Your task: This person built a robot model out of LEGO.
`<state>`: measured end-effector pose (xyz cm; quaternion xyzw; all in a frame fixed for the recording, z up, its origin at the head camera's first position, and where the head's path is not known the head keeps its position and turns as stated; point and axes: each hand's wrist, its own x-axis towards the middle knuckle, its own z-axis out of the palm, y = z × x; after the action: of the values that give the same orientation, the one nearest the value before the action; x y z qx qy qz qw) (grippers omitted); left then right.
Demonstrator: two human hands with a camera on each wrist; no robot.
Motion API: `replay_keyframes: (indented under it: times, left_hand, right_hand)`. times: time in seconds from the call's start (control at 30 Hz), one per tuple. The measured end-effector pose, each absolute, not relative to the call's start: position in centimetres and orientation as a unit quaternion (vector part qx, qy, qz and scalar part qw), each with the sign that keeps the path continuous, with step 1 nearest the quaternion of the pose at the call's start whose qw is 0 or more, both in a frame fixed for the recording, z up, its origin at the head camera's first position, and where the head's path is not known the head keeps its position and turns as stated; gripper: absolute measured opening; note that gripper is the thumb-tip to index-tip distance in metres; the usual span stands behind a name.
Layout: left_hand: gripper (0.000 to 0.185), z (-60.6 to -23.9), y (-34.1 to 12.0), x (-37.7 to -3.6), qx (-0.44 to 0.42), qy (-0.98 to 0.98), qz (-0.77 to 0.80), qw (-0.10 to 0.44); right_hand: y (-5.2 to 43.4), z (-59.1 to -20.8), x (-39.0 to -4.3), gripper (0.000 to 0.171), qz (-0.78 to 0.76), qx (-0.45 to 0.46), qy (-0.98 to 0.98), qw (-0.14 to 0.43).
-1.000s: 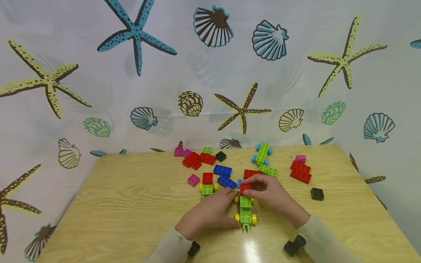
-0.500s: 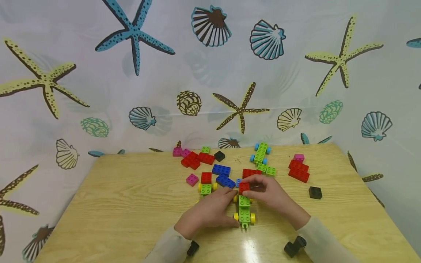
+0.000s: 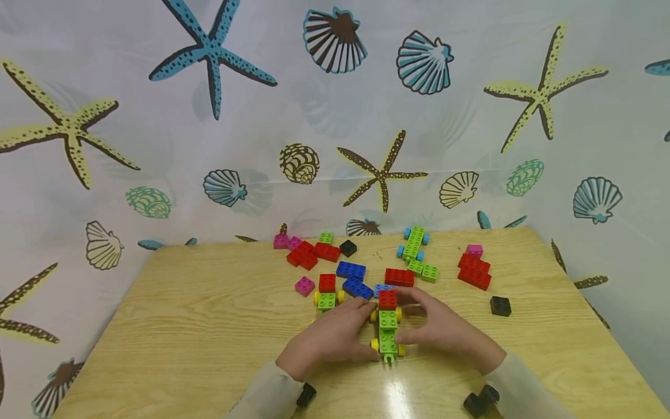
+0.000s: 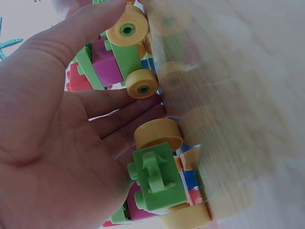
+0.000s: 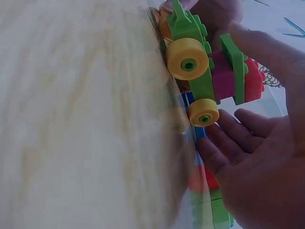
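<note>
A toy car of building bricks (image 3: 388,343) stands between my hands, on a green base with yellow wheels. A magenta brick (image 5: 223,75), a green plate (image 5: 232,67) and a red brick (image 3: 387,299) are stacked on it. My left hand (image 3: 335,334) lies along its left side, fingers extended, thumb at a front wheel (image 4: 127,26). On the car's right my right hand (image 3: 442,326) spreads with thumb and fingers apart, fingertips near a wheel (image 5: 204,113). A similar second car (image 3: 327,301) stands left of the first, partly hidden behind my left hand.
Behind the hands lie blue bricks (image 3: 351,270), a long red brick (image 3: 399,277) and a green base with blue wheels (image 3: 414,242). Red bricks (image 3: 474,272) and a black brick (image 3: 500,306) lie to the right. A magenta brick (image 3: 305,286) lies left.
My right hand has let go of the red brick on top of the car and moved down and right, its thumb now lower beside the car. My left hand stays in place.
</note>
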<state>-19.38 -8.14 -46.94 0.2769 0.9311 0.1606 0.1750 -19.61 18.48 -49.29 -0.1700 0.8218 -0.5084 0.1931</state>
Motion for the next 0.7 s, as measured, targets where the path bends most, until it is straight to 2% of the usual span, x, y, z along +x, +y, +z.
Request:
replay_keyframes:
  times: [0.23,0.7]
  left_hand:
    - [0.101,-47.08,-8.16,-19.44,0.279,0.931,0.159,0.171]
    - [0.101,-47.07,-8.23,-19.46,0.286,0.932,0.153,0.162]
  right_hand:
    - [18.36,-49.31,-19.17,0.102,-0.473,-0.184,0.839,0.195]
    - [18.13,-49.39,-19.12,0.099,-0.464,-0.214,0.839,0.184]
